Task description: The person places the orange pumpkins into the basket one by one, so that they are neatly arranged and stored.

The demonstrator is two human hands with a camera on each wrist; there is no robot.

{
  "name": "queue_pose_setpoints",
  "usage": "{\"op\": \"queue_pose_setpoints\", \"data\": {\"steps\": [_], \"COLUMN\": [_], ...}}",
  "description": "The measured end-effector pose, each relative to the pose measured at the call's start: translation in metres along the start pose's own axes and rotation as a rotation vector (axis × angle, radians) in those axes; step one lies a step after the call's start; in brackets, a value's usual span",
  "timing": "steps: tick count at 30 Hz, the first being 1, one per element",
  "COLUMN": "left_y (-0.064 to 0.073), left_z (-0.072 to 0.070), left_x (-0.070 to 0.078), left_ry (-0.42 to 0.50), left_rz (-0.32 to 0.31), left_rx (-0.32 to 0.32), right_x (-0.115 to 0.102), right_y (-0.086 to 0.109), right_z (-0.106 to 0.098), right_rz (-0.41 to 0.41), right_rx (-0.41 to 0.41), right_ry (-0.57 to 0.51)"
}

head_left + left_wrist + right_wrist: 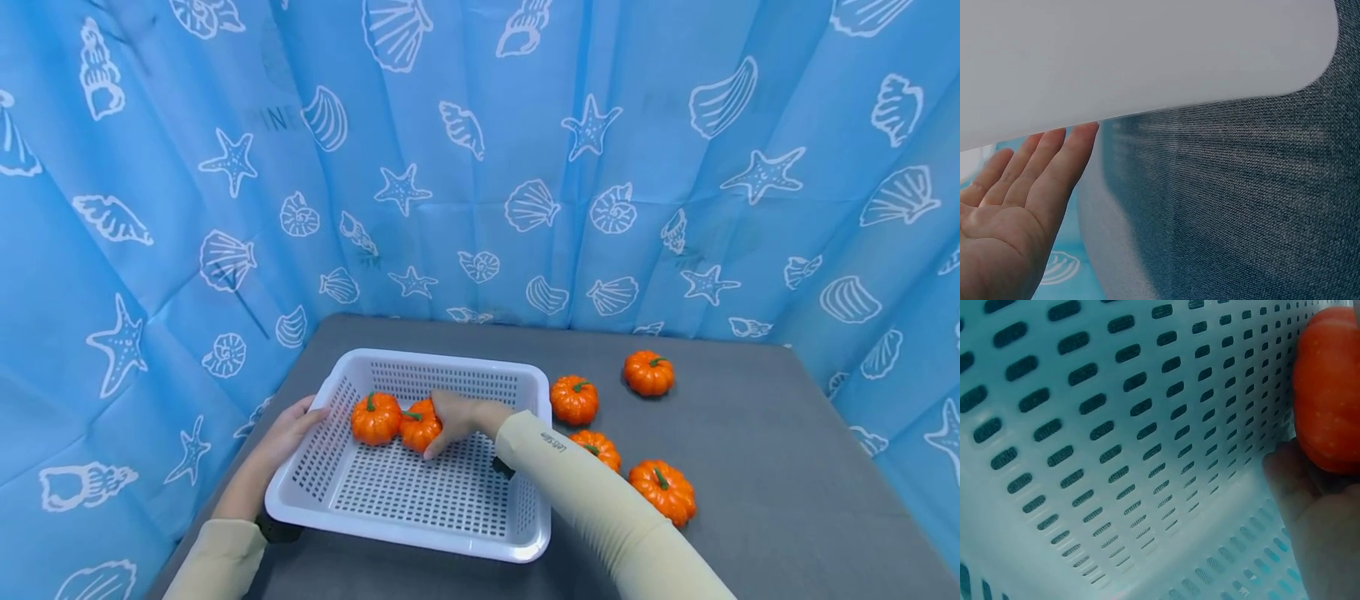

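Observation:
A white perforated plastic basket [420, 546] stands on the grey table. At its left rim my left hand [288, 429] holds on, with the thumb over the edge; in the left wrist view the fingers [1063, 162] reach up beneath the rim. My right hand [457, 417] is inside the basket and grips a small orange pumpkin [418, 429] from its right side. That pumpkin [1329, 394] also shows at the edge of the right wrist view, with a digit below it. Against it on the left sits another orange pumpkin [375, 419] with a green stem.
Right of the basket, several more pumpkins lie on the table: one near the rim [574, 400], one farther back [648, 372], one partly behind the right sleeve [596, 450] and one nearer [663, 492]. A blue shell-print curtain [480, 233] surrounds the table.

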State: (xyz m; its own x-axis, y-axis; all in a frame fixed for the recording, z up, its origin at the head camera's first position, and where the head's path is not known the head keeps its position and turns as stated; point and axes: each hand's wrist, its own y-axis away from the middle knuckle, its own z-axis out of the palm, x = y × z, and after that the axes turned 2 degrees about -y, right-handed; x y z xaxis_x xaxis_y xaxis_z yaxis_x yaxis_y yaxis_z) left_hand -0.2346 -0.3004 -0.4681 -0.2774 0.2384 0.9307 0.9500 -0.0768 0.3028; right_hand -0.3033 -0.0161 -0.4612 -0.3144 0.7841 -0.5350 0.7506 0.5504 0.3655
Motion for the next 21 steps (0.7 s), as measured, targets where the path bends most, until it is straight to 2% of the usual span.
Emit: {"op": "queue_pose_setpoints", "data": {"steps": [7,17,21], "left_y": [0.000,0.000,-0.001], "left_z": [0.000,-0.001,-0.002], "left_x": [0.001,0.002,0.002], "left_ry": [-0.007,0.006,-0.021], "left_rz": [-0.003,0.001,0.009], "left_rx": [0.006,-0.018,-0.018], "right_x": [-0.004,-0.015,-0.018], "right_y": [0.001,0.010,0.017], "right_z": [-0.001,-0.013,-0.023], "right_rz": [0.019,-0.036,-0.056], "right_rx": [0.012,-0.017,-0.020], "right_ry": [0.039,0.128,0.098]}}
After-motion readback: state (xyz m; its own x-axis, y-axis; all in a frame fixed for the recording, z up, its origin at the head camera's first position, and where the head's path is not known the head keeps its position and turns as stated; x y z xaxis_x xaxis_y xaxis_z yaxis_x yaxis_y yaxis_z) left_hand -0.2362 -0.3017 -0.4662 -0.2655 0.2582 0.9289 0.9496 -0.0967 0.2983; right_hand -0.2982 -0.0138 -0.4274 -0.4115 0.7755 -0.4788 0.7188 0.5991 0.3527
